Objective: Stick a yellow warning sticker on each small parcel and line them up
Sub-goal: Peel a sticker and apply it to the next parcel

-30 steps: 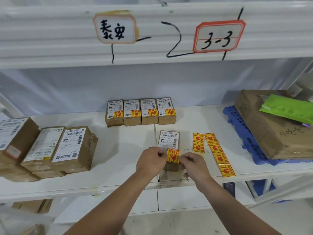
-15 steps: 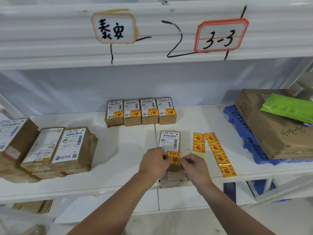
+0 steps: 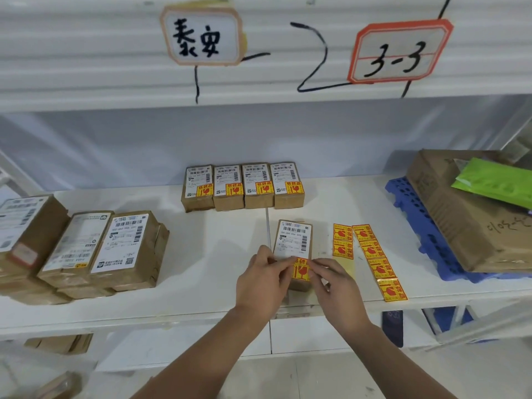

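A yellow warning sticker (image 3: 300, 270) is pinched at its side edges by the left hand (image 3: 263, 279) and right hand (image 3: 336, 286), over the near end of a small parcel (image 3: 293, 240) on the white shelf (image 3: 216, 254). Four stickered parcels (image 3: 243, 185) are lined up behind.

Open shelf between the piles
Bare white shelf (image 3: 216, 254) lies between the stacked parcels (image 3: 115, 249) at left and the small parcel (image 3: 293, 240); the stickered row (image 3: 244, 185) blocks the back, while sticker strips (image 3: 371, 249) and blue pallet (image 3: 426, 246) crowd the right.
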